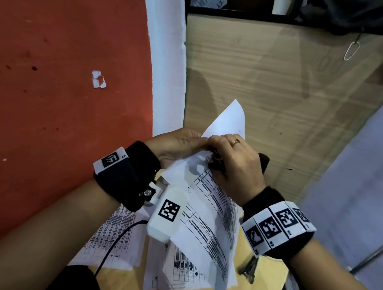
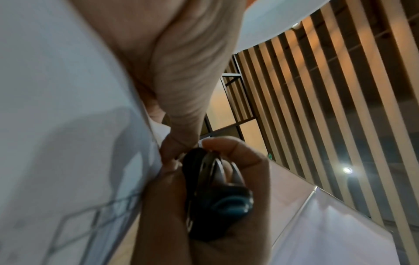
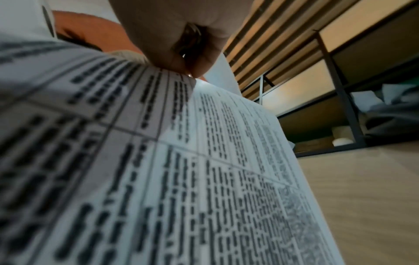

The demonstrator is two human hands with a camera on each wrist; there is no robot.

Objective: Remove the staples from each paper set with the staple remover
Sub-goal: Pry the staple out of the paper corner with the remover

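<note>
While we look down past our two arms, we see more printed sheets [image 1: 114,238] lying flat on the round wooden table [image 1: 264,277] closest to us. A black cord [image 1: 116,243] runs across them. A small dark metal thing [image 1: 249,268] lies on the table by our right wrist, too small for us to name.

A little farther out, both our wrists wear black bands [image 1: 126,173] with white square-patterned tags. Our left wrist is turned so the white camera box [image 1: 166,213] points toward us.

Past the wrists, we hold the paper set [image 1: 212,208] up off the table, tilted, with its top corner between our hands. Our left hand [image 1: 178,143] pinches that corner, thumb and fingers pressed on the sheet. A blank sheet [image 1: 228,120] of the set is folded back and sticks up behind our hands.

Our right hand [image 1: 238,166] is curled tight around the black staple remover [image 2: 213,195], and wears a ring. From the left wrist view, we see its metal claws right at the paper corner, beside our left fingertips [image 2: 181,143]. We cannot tell if the claws grip a staple.

Farthest away are the red floor [image 1: 53,59], a wooden panel [image 1: 275,82] and a dark shelf [image 3: 340,107].
</note>
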